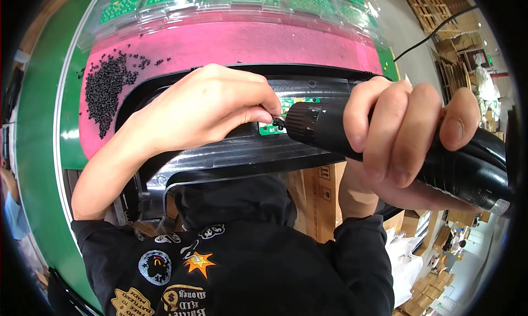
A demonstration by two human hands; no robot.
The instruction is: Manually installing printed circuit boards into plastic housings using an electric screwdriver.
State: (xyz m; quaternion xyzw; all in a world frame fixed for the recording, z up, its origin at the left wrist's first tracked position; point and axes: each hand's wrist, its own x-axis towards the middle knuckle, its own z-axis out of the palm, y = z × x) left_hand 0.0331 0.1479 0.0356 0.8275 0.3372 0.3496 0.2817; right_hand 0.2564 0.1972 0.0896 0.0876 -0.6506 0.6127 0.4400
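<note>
My right hand (399,126) is wrapped round a black electric screwdriver (327,126), whose ribbed nose points left. At that nose, my left hand (212,104) has its thumb and forefinger pinched together on small black screws (279,123). Just beneath the fingertips lies a small green circuit board (269,130), partly covered by the hand and the tool. The board sits inside a long, shiny black plastic housing (220,161) in front of me. Whether the driver's bit touches a screw is hidden.
A heap of small black screws (105,88) lies on the pink mat (236,41) at the left. Clear plastic trays (220,11) with green circuit boards line the far side. The green table (41,123) extends left; cardboard boxes (322,200) stand below the housing.
</note>
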